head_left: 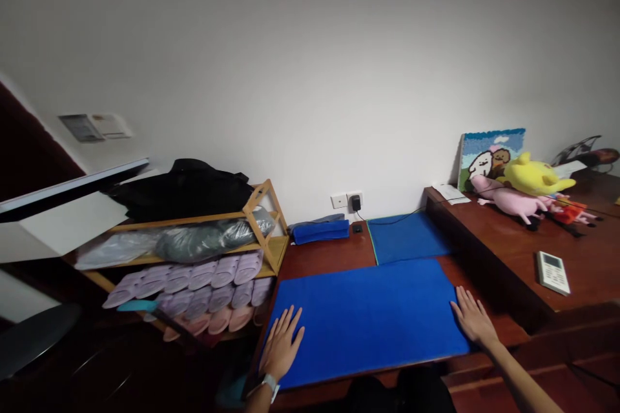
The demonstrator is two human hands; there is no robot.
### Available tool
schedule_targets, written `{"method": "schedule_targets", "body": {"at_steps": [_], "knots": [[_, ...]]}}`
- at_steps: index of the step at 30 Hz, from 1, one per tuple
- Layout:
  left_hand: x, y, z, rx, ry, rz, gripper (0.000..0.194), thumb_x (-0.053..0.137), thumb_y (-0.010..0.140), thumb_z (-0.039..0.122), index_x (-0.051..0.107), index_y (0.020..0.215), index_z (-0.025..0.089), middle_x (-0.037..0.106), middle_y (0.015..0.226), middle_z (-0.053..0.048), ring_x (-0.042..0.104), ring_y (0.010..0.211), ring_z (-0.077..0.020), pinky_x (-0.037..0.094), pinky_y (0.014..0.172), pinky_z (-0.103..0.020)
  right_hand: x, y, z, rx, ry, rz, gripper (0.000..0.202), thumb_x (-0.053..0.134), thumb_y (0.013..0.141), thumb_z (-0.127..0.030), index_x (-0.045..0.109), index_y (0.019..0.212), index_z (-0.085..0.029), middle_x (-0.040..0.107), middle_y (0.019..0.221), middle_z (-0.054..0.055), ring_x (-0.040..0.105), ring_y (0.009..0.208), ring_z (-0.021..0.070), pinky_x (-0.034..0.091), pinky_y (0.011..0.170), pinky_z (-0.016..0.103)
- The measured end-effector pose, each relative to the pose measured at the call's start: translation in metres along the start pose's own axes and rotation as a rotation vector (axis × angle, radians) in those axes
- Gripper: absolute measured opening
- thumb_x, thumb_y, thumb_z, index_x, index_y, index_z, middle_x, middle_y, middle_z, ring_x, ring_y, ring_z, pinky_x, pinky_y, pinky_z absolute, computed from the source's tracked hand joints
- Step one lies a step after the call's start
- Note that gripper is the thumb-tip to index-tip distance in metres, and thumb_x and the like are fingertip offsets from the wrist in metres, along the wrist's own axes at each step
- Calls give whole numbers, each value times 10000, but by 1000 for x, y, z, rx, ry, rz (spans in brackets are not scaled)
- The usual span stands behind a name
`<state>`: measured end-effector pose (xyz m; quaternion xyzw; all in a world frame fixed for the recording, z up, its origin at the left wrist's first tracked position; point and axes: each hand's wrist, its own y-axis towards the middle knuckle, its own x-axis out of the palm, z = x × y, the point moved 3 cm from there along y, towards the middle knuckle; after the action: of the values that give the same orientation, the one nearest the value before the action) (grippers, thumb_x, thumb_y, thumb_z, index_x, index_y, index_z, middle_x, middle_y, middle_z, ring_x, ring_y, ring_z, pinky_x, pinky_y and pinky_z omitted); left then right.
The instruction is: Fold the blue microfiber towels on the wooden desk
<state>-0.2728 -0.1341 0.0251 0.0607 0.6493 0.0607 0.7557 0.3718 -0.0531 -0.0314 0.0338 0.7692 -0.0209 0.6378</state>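
Note:
A bright blue cloth (368,319) lies spread flat on the dark red wooden table (320,261). My left hand (282,343), with a watch (270,385) on its wrist, rests flat on the cloth's left edge with fingers stretched out. On the opposite side, my right hand (472,316) lies flat over the cloth's right edge, its fingers extended. Neither hand grips anything. Behind the spread cloth lies a darker blue cloth with a green border (409,237). A folded blue and grey cloth (321,230) sits near the wall at the back left.
Left of the table stands a wooden rack (268,232) with several slippers (213,274), plastic-wrapped items and a black bag (186,188). A higher surface at right bears plush toys (511,197), a picture (494,148) and a white remote (553,272). A plugged-in adapter (356,203) trails a cable.

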Motion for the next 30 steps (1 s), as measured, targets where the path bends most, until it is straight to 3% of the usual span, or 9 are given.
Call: {"method": "schedule_targets", "body": {"at_steps": [6, 9, 12, 17, 23, 25, 27, 28, 30], "knots": [[2, 1, -2, 7, 3, -9, 577, 393, 1045, 471, 397, 1601, 320, 385, 1682, -28, 329, 1562, -247, 282, 1283, -518, -21, 8, -5, 30, 74, 49, 780, 206, 958, -561, 480, 1553, -138, 490, 1605, 134, 443, 1482, 312, 358, 1206, 487], [4, 2, -6, 7, 11, -13, 575, 382, 1042, 470, 411, 1596, 316, 391, 1679, -21, 341, 1557, -245, 292, 1281, -515, -39, 36, -6, 8, 126, 63, 707, 221, 977, -497, 574, 1476, -142, 606, 1483, 163, 596, 1308, 324, 452, 1112, 460], [6, 2, -9, 16, 17, -4, 573, 377, 1037, 470, 415, 1593, 331, 396, 1677, -6, 351, 1552, -242, 313, 1273, -512, -48, 78, -13, -22, 177, 49, 627, 266, 983, -424, 631, 1421, -163, 663, 1398, 152, 648, 1211, 285, 473, 1078, 415], [2, 2, -6, 36, 52, 2, 562, 369, 1031, 458, 445, 1576, 346, 454, 1647, 9, 398, 1530, -236, 383, 1241, -483, -37, 133, -24, -106, 238, 32, 548, 350, 967, -400, 692, 1355, -218, 653, 1435, 85, 594, 1301, 245, 437, 1115, 377], [-19, 0, 2, 66, 177, 66, 516, 401, 1012, 359, 521, 1513, 383, 573, 1562, 57, 507, 1457, -207, 443, 1198, -449, -13, 139, -19, -129, 319, 136, 578, 296, 1000, -465, 668, 1398, -270, 613, 1503, 35, 524, 1376, 283, 410, 1145, 470], [-26, 3, 19, 65, 193, 137, 485, 419, 996, 351, 600, 1446, 350, 638, 1500, 35, 565, 1404, -223, 472, 1170, -444, -11, 138, -18, -138, 356, 158, 577, 296, 1000, -465, 687, 1376, -268, 644, 1468, 29, 541, 1355, 283, 417, 1139, 469], [-28, 9, 60, 62, 147, 227, 434, 433, 987, 347, 684, 1337, 295, 723, 1377, -21, 649, 1296, -251, 526, 1103, -443, -12, 138, -18, -134, 393, 172, 570, 300, 999, -464, 704, 1352, -272, 668, 1437, 23, 551, 1343, 281, 419, 1139, 466], [-26, 12, 92, 72, 98, 260, 402, 438, 989, 342, 718, 1269, 271, 762, 1285, -51, 691, 1214, -258, 556, 1050, -435, -13, 138, -18, -127, 409, 176, 565, 304, 997, -466, 712, 1340, -276, 677, 1425, 21, 555, 1339, 281, 419, 1140, 467], [-12, 15, 178, 193, -49, 222, 334, 453, 1004, 315, 746, 1153, 262, 791, 1141, -71, 723, 1101, -248, 571, 993, -406, -16, 139, -18, -112, 434, 178, 564, 308, 994, -474, 723, 1322, -278, 686, 1413, 20, 558, 1335, 281, 420, 1143, 468]]}}
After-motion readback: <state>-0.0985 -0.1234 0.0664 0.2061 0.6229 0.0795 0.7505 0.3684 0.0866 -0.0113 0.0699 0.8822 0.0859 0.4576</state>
